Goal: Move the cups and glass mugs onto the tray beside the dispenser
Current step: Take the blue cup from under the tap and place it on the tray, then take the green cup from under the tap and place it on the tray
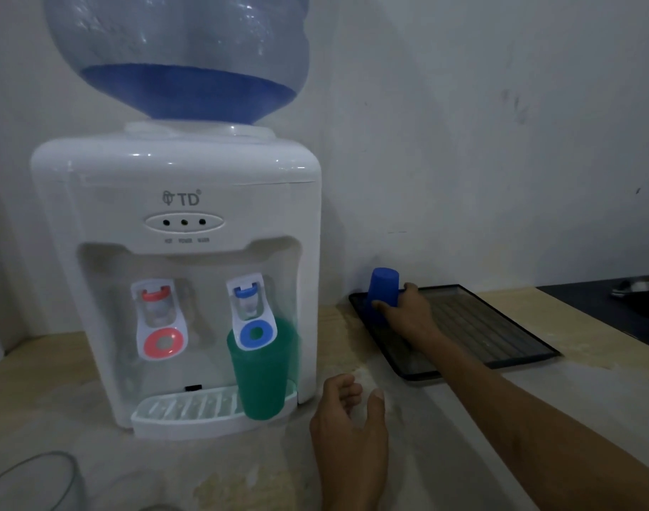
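A blue plastic cup (383,289) stands upside down at the far left corner of the dark ribbed tray (499,337), to the right of the white water dispenser (175,274). My right hand (407,315) is wrapped around the cup's lower part. A green plastic cup (265,370) stands upright on the dispenser's drip grille under the blue tap. My left hand (348,429) hovers over the counter just right of the green cup, fingers loosely curled and holding nothing. A glass mug (31,481) shows its rim at the bottom left corner.
The dispenser carries a large blue water bottle (179,57) on top. A wall runs close behind the tray. A dark surface with a metal object (636,289) lies at the far right. The beige counter (536,392) stretches in front of the tray.
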